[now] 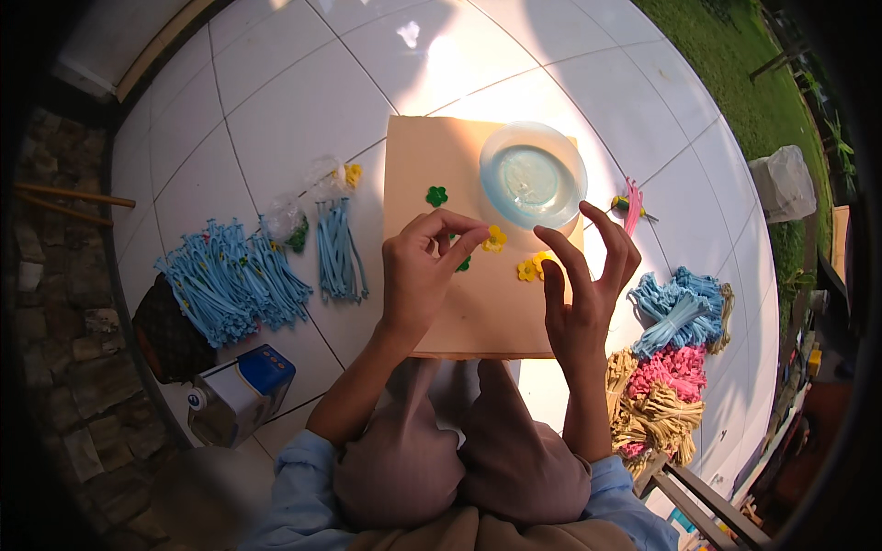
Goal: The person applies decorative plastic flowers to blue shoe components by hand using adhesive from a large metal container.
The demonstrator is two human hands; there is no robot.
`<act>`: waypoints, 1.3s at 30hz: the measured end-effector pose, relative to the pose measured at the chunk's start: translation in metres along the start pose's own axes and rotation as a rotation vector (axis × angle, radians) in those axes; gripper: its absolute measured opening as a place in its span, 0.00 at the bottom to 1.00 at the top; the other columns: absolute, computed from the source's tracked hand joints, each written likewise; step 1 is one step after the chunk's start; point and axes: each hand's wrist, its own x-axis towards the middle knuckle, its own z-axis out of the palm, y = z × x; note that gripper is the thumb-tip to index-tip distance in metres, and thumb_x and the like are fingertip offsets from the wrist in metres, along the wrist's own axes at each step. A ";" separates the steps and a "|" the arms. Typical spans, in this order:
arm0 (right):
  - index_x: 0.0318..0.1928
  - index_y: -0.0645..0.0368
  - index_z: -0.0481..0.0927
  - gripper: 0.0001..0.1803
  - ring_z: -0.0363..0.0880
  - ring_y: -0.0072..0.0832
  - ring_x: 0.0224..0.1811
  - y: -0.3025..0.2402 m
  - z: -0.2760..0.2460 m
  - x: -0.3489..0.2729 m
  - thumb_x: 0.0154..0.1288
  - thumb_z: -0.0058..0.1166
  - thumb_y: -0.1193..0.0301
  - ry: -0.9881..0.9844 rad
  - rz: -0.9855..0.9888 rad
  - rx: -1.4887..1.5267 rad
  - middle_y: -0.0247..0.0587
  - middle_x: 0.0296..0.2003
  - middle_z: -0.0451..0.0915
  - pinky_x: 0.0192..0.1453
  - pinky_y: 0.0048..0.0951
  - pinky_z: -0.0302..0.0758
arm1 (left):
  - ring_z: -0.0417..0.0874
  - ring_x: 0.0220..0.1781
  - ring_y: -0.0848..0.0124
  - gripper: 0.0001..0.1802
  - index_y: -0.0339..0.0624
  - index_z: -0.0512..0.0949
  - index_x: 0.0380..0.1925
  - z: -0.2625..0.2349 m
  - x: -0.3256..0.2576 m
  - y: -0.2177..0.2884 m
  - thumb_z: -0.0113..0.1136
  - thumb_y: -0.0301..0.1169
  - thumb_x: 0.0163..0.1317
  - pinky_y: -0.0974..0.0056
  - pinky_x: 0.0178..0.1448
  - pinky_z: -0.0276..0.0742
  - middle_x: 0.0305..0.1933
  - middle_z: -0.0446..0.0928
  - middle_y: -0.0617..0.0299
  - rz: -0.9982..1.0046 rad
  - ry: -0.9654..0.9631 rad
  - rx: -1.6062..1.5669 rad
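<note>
The left hand [424,266] hovers over the tan board [478,312] with thumb and forefinger pinched together, seemingly on something small, though what it is cannot be made out; a yellow flower [495,240] lies just right of those fingertips, and a green flower [464,264] shows partly under them. The right hand [583,285] stands open beside it, fingers spread and holding nothing; two more yellow flowers [531,269] lie just left of its forefinger.

To do this well, keep the pinch light and low over the board, and let the open hand steady the board's right side; the pieces are small and would skid easily.

The bowl [533,174] sits on the board's far right corner, close to the right fingertips, so that hand has little room to reach further away; another green flower [436,196] lies apart on the far left of the board, where the surface is bare. The board's near edge rests at the knees; blue ties [230,280] lie well left on the floor [276,110], and bundles [671,367] crowd the right.
</note>
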 end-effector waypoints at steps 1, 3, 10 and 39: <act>0.45 0.48 0.79 0.18 0.60 0.43 0.58 0.002 -0.002 0.000 0.51 0.58 0.78 0.013 0.022 0.006 0.42 0.56 0.65 0.60 0.42 0.59 | 0.63 0.24 0.85 0.05 0.37 0.81 0.32 0.001 -0.001 -0.002 0.64 0.22 0.53 0.78 0.30 0.60 0.26 0.77 0.70 -0.003 -0.002 0.000; 0.44 0.51 0.77 0.17 0.62 0.41 0.55 0.013 0.001 -0.005 0.52 0.57 0.79 -0.042 0.073 0.065 0.37 0.52 0.69 0.59 0.41 0.59 | 0.66 0.22 0.81 0.06 0.40 0.81 0.31 0.003 -0.002 -0.004 0.65 0.23 0.51 0.75 0.30 0.65 0.25 0.77 0.67 0.079 -0.090 0.393; 0.48 0.54 0.71 0.21 0.66 0.33 0.50 0.026 0.018 -0.023 0.51 0.57 0.80 -0.235 0.073 0.099 0.29 0.41 0.76 0.62 0.51 0.55 | 0.73 0.30 0.69 0.05 0.46 0.80 0.26 0.015 -0.004 -0.010 0.66 0.29 0.47 0.66 0.36 0.73 0.27 0.77 0.67 0.407 -0.126 0.724; 0.46 0.49 0.76 0.15 0.55 0.41 0.60 0.037 0.040 0.014 0.58 0.58 0.63 -0.207 -0.009 -0.156 0.41 0.55 0.63 0.63 0.50 0.53 | 0.65 0.21 0.85 0.06 0.38 0.81 0.32 0.003 0.009 -0.007 0.65 0.24 0.53 0.77 0.24 0.60 0.26 0.80 0.68 0.039 -0.008 0.308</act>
